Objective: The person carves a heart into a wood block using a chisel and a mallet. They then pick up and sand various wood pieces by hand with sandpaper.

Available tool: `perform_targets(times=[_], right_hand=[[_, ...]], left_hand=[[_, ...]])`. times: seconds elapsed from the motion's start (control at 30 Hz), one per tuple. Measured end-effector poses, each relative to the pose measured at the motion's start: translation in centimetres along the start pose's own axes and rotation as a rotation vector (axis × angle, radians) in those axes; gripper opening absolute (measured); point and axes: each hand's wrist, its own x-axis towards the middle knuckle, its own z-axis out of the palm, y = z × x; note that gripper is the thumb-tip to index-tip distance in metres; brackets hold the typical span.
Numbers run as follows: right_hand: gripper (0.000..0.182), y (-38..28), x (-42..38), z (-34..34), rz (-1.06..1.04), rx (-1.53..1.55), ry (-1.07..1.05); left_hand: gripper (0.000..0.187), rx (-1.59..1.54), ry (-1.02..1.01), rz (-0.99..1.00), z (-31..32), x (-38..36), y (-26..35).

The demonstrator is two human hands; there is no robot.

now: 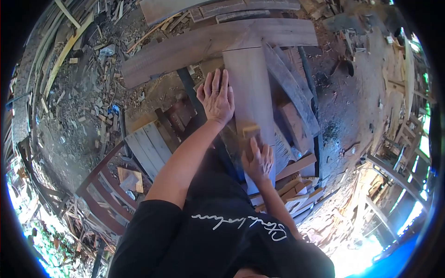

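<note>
A long pale board (pixel 250 88) runs lengthwise in front of me, its far end meeting a wide wooden plank (pixel 185 52) that lies crosswise. My left hand (pixel 216 98) rests flat on the board's left edge, fingers stretched forward, with nothing held. Nearer to me, my right hand (pixel 257 160) is wrapped round a small block (pixel 251 129) with a yellowish front edge, which sits on the board's surface. The underside of the block and part of its body are hidden by my fingers.
Dark slatted wooden frames (pixel 104 194) stand at the lower left. Grey planks (pixel 150 147) lie left of my legs. Angled boards (pixel 292 85) and stacked offcuts (pixel 296 192) are on the right. Wood scraps (pixel 104 111) litter the dirt floor.
</note>
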Motion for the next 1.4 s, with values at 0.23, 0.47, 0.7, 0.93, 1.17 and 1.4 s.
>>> perform_targets(times=[0.23, 0.47, 0.7, 0.93, 1.17, 1.4], right_hand=[[0.058, -2.6, 22.0, 0.8, 0.063, 0.117, 0.125], [0.058, -1.0, 8.1, 0.1, -0.049, 0.063, 0.189], [0.059, 4.1, -8.0, -2.4, 0.186, -0.012, 0.212], [0.064, 5.3, -9.7, -2.4, 0.161, 0.026, 0.410], [0.063, 5.3, -10.4, -1.1, 0.328, 0.103, 0.251], [0.064, 4.9, -10.7, -2.0, 0.373, 0.162, 0.206]], left_hand=[[0.056, -0.021, 0.002, 0.002, -0.5, 0.4, 0.5], [0.055, -0.007, -0.005, -0.033, -0.3, 0.3, 0.7], [0.052, 0.032, 0.016, 0.160, -0.5, -0.8, 0.1], [0.061, 0.075, -0.135, 0.639, -2.1, -6.7, 2.3], [0.069, 0.245, -0.261, 0.766, -3.8, -10.1, 3.6], [0.074, 0.272, -0.316, 0.817, -4.2, -12.3, 4.4]])
